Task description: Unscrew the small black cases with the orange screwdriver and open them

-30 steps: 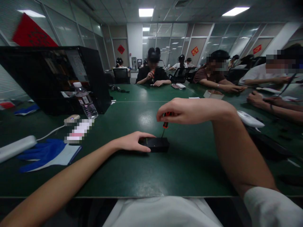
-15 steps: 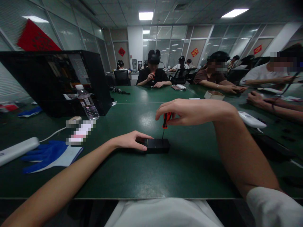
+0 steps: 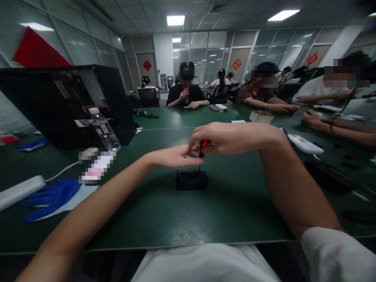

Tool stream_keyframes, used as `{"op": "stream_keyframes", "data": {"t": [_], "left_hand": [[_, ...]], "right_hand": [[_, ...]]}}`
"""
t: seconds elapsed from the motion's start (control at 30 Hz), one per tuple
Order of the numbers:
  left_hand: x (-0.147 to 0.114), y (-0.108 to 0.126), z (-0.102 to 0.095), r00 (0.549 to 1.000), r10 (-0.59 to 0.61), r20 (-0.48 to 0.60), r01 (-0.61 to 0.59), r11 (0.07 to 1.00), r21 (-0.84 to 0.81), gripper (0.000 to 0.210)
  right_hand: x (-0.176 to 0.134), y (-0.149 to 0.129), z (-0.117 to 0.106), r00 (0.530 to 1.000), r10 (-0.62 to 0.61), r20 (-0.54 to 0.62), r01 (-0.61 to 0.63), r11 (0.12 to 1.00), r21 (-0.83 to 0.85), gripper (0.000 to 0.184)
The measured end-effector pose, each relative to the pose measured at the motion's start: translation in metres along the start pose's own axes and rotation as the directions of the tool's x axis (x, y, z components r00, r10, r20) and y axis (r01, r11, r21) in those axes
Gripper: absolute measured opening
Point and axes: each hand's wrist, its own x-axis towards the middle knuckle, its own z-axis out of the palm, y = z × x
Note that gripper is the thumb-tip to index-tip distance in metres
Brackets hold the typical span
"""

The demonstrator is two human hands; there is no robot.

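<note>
Black oblong box (image 3: 192, 181), red-black driver (image 3: 201, 150).
Gripping driver in right hand (image 3: 220, 137), with left hand (image 3: 172, 156) by its neck (cannot tell whether pinching); box at six o'clock.

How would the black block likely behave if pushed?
The block would probably slide rather than tip, lying low and flat on the shiny table. Its straight edges suggest it is stiff. Its boxy shape makes rolling unlikely.

Screwdriver handle (image 3: 201, 151) partly hidden by right hand (image 3: 220, 137); white bar (image 3: 23, 191) cut off at left edge.
</note>
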Motion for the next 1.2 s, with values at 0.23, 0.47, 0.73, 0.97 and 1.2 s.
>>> {"op": "stream_keyframes", "data": {"t": [0.23,0.47,0.73,0.97,1.2], "left_hand": [[0.014,-0.012,-0.007,0.996,0.071,0.049,-0.071,0.997,0.002,0.026],[0.007,0.008,-0.002,0.983,0.104,-0.152,-0.047,0.938,0.343,0.022],[0.002,0.004,-0.011,0.992,0.114,-0.062,-0.094,0.961,0.261,0.021],[0.002,0.013,-0.006,0.984,0.127,-0.123,-0.076,0.933,0.352,0.02],[0.002,0.014,-0.006,0.98,0.15,-0.128,-0.102,0.941,0.321,0.019]], "right_hand": [[-0.001,-0.001,0.0,0.995,0.096,-0.01,-0.096,0.995,0.032,0.022],[-0.006,-0.003,-0.006,0.986,0.145,-0.086,-0.154,0.982,-0.108,0.02],[-0.008,-0.004,-0.006,0.995,0.09,-0.046,-0.093,0.994,-0.051,0.016],[-0.015,-0.007,-0.01,0.98,0.139,-0.141,-0.152,0.984,-0.09,0.018],[-0.018,-0.006,-0.01,0.988,0.068,-0.14,-0.085,0.99,-0.114,0.015]]}}
